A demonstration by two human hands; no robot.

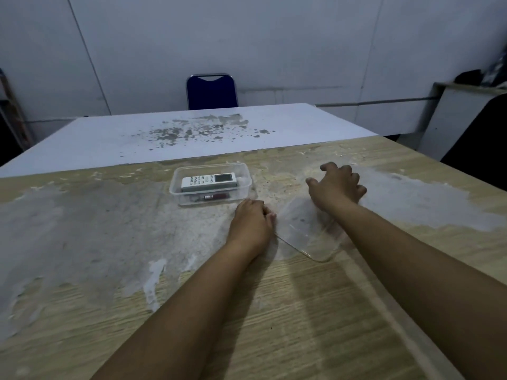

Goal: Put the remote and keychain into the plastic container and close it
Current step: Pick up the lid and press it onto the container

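Observation:
A clear plastic container (175, 187) stands open on the worn wooden table. Inside it lies a white remote (208, 181) with a small screen, and in front of the remote a dark red keychain (212, 197). The transparent lid (307, 237) lies flat on the table to the right of the container. My left hand (251, 223) rests at the lid's left edge with fingers curled onto it. My right hand (336, 186) lies over the lid's far right end, fingers spread and bent; its grip on the edge is hidden.
A white table (192, 133) with peeled patches adjoins the far side of the wooden table (109, 242). A blue chair (211, 90) stands behind it against the wall. A white cabinet (461, 116) and a dark object sit at the right.

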